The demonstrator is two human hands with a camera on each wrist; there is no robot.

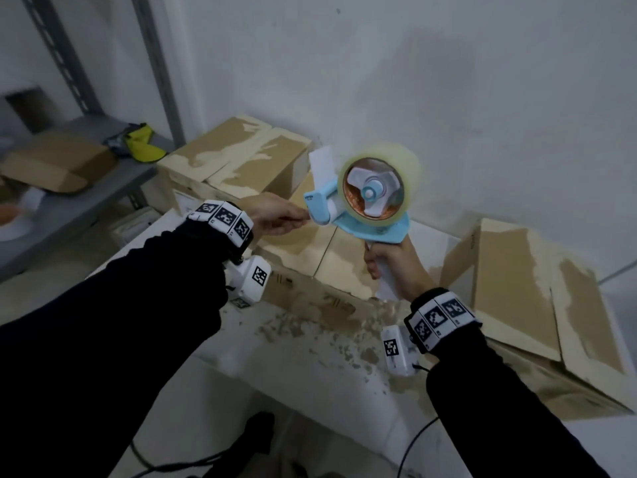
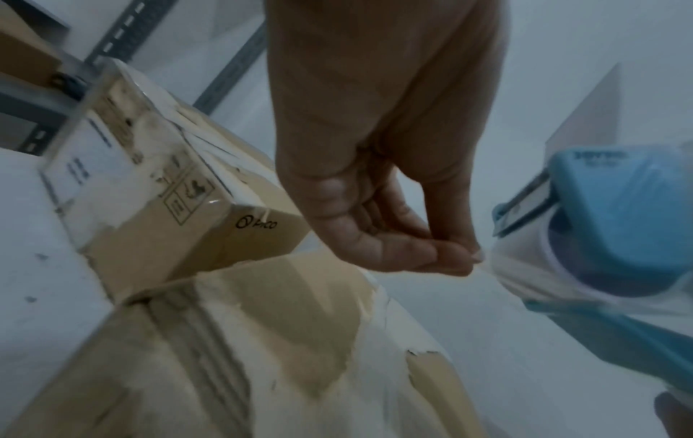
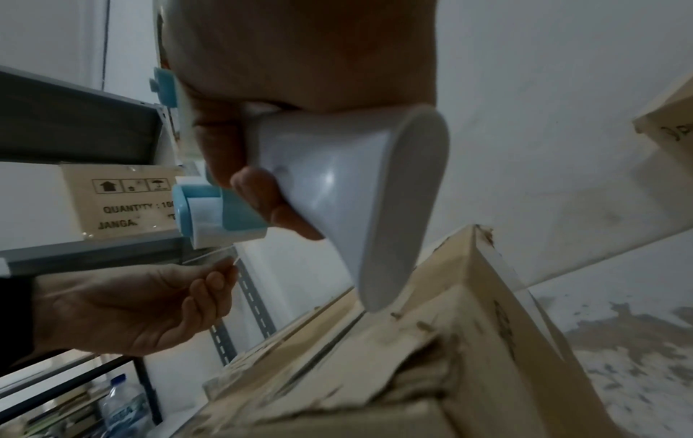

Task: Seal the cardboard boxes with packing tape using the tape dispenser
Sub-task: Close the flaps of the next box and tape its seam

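Note:
My right hand [image 1: 389, 263] grips the white handle [image 3: 349, 189] of a blue tape dispenser [image 1: 358, 208] that carries a clear tape roll [image 1: 379, 184], held up above a cardboard box [image 1: 320, 250] on the white table. My left hand [image 1: 279, 215] reaches to the dispenser's front roller [image 2: 532, 266]. Its thumb and fingertips [image 2: 453, 257] pinch the clear tape end there. The box below [image 2: 262, 340] has torn, peeled paper on its top flaps.
A second box [image 1: 238, 157] stands at the back against the wall and a third [image 1: 537, 305] at the right. Cardboard scraps [image 1: 344, 343] litter the white table. A grey metal shelf [image 1: 69, 198] at the left holds a flat box and yellow-black gear.

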